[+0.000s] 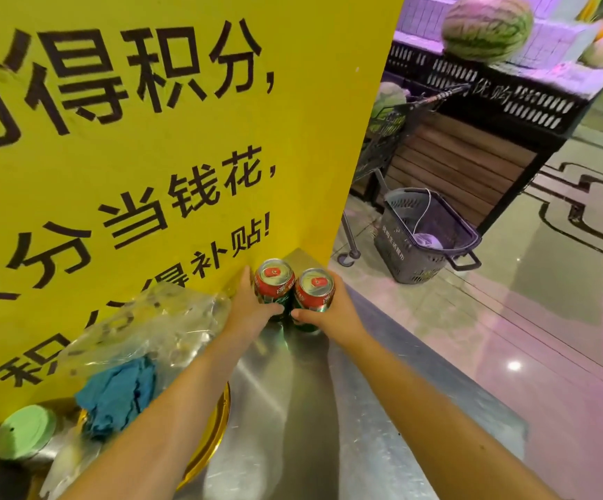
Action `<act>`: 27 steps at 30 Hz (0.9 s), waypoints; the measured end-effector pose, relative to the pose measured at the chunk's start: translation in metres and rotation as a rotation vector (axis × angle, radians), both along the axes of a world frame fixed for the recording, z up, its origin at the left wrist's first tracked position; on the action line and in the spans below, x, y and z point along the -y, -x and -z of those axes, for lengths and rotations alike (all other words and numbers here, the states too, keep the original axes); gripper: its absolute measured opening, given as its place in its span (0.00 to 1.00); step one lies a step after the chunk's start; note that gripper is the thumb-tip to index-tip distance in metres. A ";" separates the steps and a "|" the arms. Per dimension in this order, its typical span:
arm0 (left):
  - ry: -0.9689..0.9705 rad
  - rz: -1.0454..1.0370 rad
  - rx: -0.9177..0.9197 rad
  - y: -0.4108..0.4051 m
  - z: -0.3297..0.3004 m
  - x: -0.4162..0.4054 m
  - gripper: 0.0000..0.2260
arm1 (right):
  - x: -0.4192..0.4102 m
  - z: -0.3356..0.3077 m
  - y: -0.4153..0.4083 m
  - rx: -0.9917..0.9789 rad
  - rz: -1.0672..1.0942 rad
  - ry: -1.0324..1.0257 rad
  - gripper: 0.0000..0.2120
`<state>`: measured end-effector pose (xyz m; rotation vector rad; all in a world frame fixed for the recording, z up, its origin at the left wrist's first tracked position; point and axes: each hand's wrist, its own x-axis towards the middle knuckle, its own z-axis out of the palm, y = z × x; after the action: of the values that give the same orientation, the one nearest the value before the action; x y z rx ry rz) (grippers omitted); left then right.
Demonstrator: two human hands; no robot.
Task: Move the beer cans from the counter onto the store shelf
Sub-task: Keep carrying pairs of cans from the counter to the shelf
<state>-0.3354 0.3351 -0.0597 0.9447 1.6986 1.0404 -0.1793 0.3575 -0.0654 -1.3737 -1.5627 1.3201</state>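
Nearest to the person, at about 7 o'clock, a pale green lid [25, 429] sits on the metal counter [292, 409] beside a crumpled blue cloth [119, 391] that lies on a gold-rimmed tray [217, 433], with a clear plastic bag [155, 326] bunched up just beyond it against the yellow sign [148, 138]. Both bare forearms reach forward across the steel toward 12 o'clock. The left hand [253, 308] is wrapped around the left can [274, 283], fingers on the far side next to the sign and thumb curled across the near side. The right hand [332, 308] grasps the right can [314, 294] the same way, thumb in front and fingers round the outer side. The two red-and-green cans stand upright, touching each other, at the far corner of the counter where it meets the sign's edge; whether their bases rest on the steel I cannot tell. Farther off, at 1 o'clock, a grey shopping basket [422, 240] stands on the shiny floor [509, 301], next to a wheeled trolley [375, 164]. Beyond them at 2 o'clock is a dark produce stand [473, 153] with wooden slats, and a striped watermelon [487, 27] rests on top of it.
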 end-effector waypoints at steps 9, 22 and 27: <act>-0.053 -0.044 -0.036 -0.017 -0.004 0.011 0.29 | 0.015 -0.001 -0.018 0.027 0.059 -0.007 0.34; -0.120 -0.162 0.462 -0.035 -0.081 0.197 0.40 | 0.138 -0.074 -0.076 -0.171 -0.009 0.015 0.35; -0.165 -0.235 0.570 -0.015 -0.098 0.310 0.45 | 0.219 -0.100 -0.044 -0.225 -0.142 0.032 0.35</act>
<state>-0.3200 0.0253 0.0378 0.4809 1.2741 1.4610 -0.1356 0.1383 0.0342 -1.1059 -1.5124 1.5342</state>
